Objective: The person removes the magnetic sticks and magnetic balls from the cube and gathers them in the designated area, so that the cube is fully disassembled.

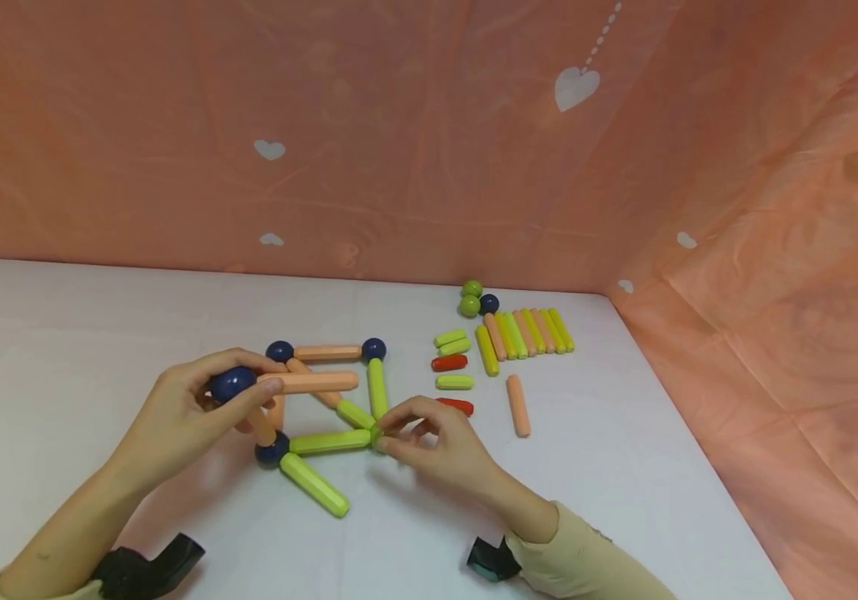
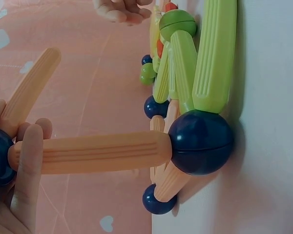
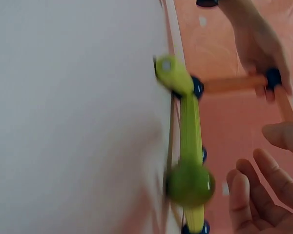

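Observation:
My left hand (image 1: 187, 408) grips a blue ball (image 1: 232, 384) above the table. From that ball a peach rod (image 1: 320, 382) sticks out to the right, its far end free. An upright peach rod (image 2: 97, 152) joins it to a lower blue ball (image 2: 201, 142) on the table. Around that corner lies a flat frame of peach and green rods with blue balls and one green ball (image 3: 190, 184). My right hand (image 1: 440, 446) is beside the green ball, fingers loosely bent and holding nothing in the right wrist view. One green rod (image 1: 315, 485) points toward me with a free end.
Loose yellow, peach and green rods (image 1: 526, 333) lie in a row at the back right, behind a single peach rod (image 1: 518, 406). Short green and red pieces (image 1: 449, 363) sit left of them. Two green balls (image 1: 470, 306) and a blue ball (image 1: 489, 303) rest near the back edge.

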The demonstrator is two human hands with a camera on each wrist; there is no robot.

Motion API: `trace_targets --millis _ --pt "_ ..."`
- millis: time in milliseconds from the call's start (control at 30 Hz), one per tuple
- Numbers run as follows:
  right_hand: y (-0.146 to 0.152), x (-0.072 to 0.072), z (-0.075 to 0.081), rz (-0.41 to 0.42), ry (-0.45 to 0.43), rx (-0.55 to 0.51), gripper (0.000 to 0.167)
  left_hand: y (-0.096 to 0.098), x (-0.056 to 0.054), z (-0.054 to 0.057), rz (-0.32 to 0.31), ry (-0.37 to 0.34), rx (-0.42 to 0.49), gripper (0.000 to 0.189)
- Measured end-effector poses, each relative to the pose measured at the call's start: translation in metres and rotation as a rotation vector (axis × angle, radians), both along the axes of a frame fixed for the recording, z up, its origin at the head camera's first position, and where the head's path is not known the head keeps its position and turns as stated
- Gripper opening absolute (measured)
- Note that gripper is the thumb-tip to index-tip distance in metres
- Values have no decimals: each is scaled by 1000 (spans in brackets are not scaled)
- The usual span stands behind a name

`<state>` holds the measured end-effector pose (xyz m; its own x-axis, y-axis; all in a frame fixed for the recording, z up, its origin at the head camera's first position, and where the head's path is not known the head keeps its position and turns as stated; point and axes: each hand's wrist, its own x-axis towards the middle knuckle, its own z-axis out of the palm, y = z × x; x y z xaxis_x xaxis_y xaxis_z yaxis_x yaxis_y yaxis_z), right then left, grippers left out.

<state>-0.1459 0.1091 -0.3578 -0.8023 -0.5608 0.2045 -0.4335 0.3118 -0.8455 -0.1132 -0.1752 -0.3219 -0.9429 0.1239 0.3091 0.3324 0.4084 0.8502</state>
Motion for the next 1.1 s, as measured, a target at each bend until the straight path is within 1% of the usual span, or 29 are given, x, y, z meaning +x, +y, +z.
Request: trace_targets --millis 133,300,400,567,633,700,800,900,1000,1100 --pt "-16 7 -2 52 -55 7 20 0 0 0 -3 -2 0 18" --pt "-30 12 -3 88 -179 37 23 0 1 1 -13 -2 9 18" --pt "-37 12 -5 124 -235 70 27 0 1 2 -17 4 15 17" --pt "-48 8 -8 221 -266 132 35 0 1 2 -11 3 13 17" --pt "-52 6 -8 253 -261 158 38 0 0 3 -10 4 12 17" --pt "-54 4 -8 278 -238 211 41 0 0 3 -10 5 13 18" --pt "-58 3 -6 306 -171 323 47 0 0 3 -10 8 15 18" --pt "-60 4 -4 324 -96 424 50 0 0 3 -8 3 13 18" --pt "-62 4 -2 329 -58 466 50 0 0 3 -12 -11 15 18" --pt "-60 5 -2 337 -20 478 47 -1 1 3 -14 -24 21 18"
